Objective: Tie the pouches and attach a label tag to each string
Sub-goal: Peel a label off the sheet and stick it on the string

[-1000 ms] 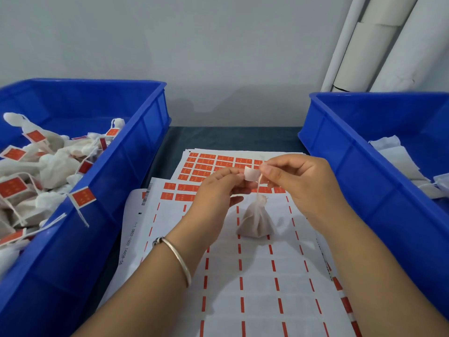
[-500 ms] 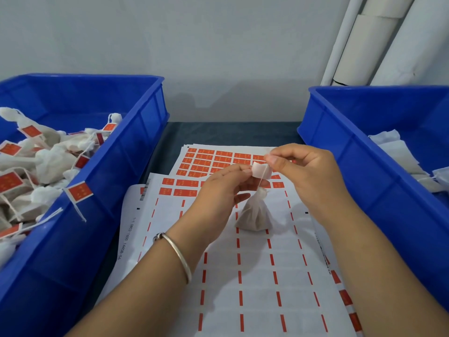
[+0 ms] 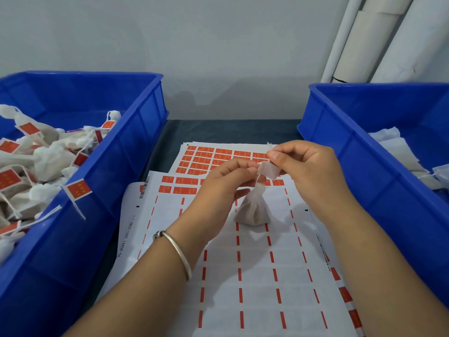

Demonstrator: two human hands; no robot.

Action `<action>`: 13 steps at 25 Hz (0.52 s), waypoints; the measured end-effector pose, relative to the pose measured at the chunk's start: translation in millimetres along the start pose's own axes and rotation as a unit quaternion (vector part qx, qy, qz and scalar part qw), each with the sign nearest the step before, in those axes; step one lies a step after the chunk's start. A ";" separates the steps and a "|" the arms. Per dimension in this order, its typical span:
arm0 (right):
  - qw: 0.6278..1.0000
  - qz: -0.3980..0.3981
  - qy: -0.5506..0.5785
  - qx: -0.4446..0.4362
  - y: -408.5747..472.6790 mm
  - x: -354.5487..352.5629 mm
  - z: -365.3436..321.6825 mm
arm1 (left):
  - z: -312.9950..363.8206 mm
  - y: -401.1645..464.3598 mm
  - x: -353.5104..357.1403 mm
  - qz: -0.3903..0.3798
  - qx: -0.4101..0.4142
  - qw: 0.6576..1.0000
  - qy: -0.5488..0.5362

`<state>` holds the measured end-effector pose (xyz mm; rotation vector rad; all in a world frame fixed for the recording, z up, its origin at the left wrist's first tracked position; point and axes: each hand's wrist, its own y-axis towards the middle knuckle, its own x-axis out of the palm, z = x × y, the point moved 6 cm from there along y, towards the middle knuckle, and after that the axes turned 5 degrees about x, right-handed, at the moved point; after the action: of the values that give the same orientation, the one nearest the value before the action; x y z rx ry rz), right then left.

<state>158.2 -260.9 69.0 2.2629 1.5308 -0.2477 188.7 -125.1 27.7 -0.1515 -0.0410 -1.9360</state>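
Note:
A small tied pouch (image 3: 254, 211) stands on the label sheet (image 3: 255, 276) in the middle of the table. Its string (image 3: 260, 177) runs up from the knot to my right hand (image 3: 308, 171), which pinches the string near its top end. A label tag (image 3: 268, 170), seen from its pale back side, sits on the string between my two hands. My left hand (image 3: 227, 184) pinches the tag's left edge with thumb and fingertips. A second sheet (image 3: 206, 159) with orange labels lies behind.
A blue bin (image 3: 126, 166) on the left holds several tied, tagged pouches (image 3: 46, 161). Another blue bin (image 3: 345, 152) on the right holds white pouch material (image 3: 398, 152). White tubes (image 3: 379, 37) lean in the back right corner against the grey wall.
My right hand has lifted the string slightly up and right. The tag has turned more open, its pale back facing me. The pouch stays on the sheet.

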 end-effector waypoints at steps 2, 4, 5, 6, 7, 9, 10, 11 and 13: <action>1.000 0.002 0.017 0.013 -0.1 0.1 1.4 | 1.7 -0.9 0.3 -0.003 0.024 0.999 0.022; 0.999 0.002 0.039 0.030 -0.2 -0.1 3.0 | 3.9 -2.1 1.2 -0.003 0.049 0.998 0.044; 0.998 0.002 0.049 0.039 -0.1 0.0 3.7 | 5.2 -2.5 1.7 -0.004 0.064 0.996 0.055; 0.997 0.001 0.056 0.048 0.0 0.2 4.5 | 6.8 -3.1 1.9 -0.006 0.081 0.995 0.066; 0.997 0.000 0.061 0.056 0.1 0.7 5.5 | 8.5 -3.8 2.2 -0.007 0.098 0.992 0.076; 0.995 -0.002 0.073 0.073 0.3 2.1 7.8 | 11.5 -4.8 2.9 -0.009 0.131 0.986 0.103; 0.993 -0.002 0.080 0.082 0.2 2.8 8.9 | 13.1 -5.1 3.4 -0.010 0.147 0.982 0.122; 0.992 -0.003 0.084 0.090 0.3 3.3 10.0 | 14.7 -5.3 4.3 -0.010 0.162 0.976 0.143; 0.990 -0.001 0.092 0.103 0.5 3.7 12.0 | 17.2 -6.1 5.3 -0.012 0.187 0.964 0.187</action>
<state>161.0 -262.9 56.9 2.5054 1.6671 -0.2105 182.7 -126.0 45.7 0.4677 -0.1568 -1.9158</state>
